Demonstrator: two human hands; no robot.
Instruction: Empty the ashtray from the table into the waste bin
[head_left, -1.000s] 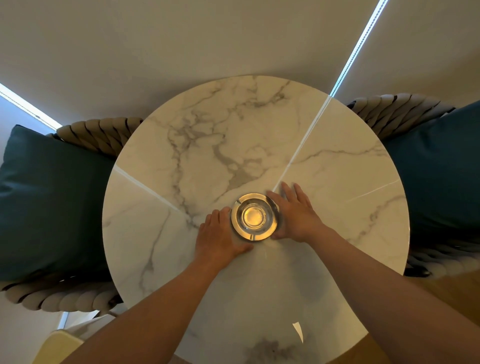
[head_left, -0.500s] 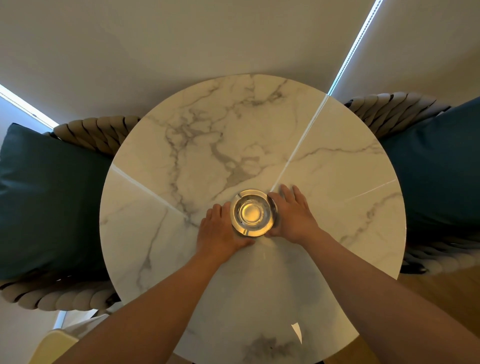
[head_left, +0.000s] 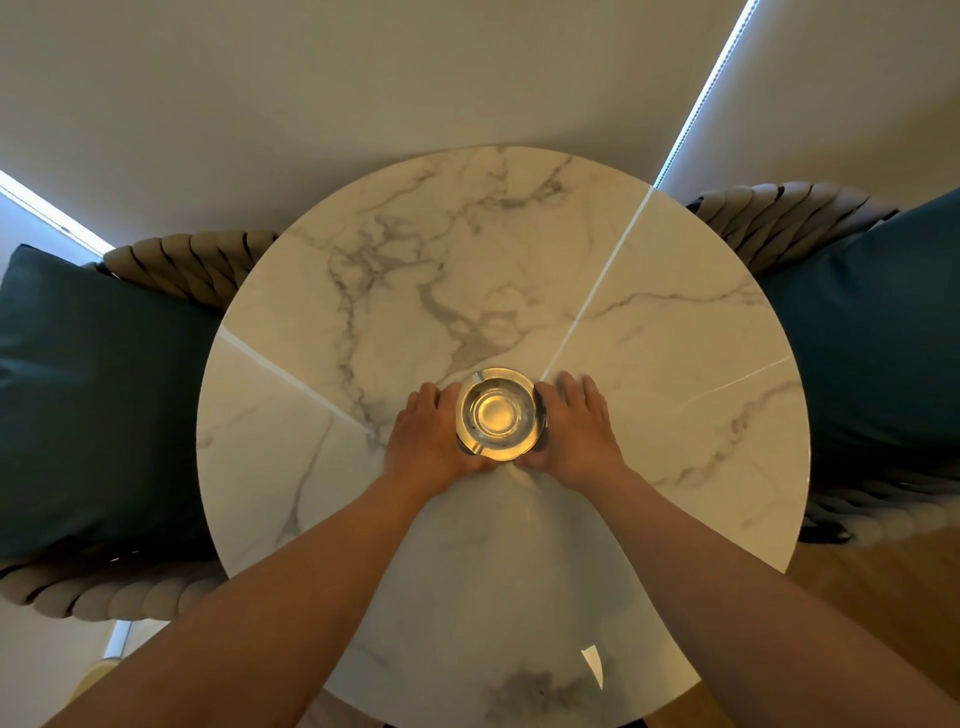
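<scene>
A round glass ashtray (head_left: 497, 414) sits near the middle of the round white marble table (head_left: 467, 249). Its bowl looks clear and glows yellow, and I see no ash or butts in it. My left hand (head_left: 431, 441) presses against its left side and my right hand (head_left: 579, 434) against its right side. The fingers of both lie flat along the rim and the thumbs curl round the near edge. Whether the ashtray is off the table I cannot tell. No waste bin is in view.
Woven chairs with dark teal cushions stand at the table's left (head_left: 93, 395) and right (head_left: 872, 332). A pale wall runs behind the table. A pale yellow object (head_left: 93, 680) shows at the bottom left, and wooden floor (head_left: 857, 587) at the bottom right.
My left hand slid forward along the ashtray's left side. Both hands have drawn in tighter around the ashtray, which has stayed near the table's middle.
</scene>
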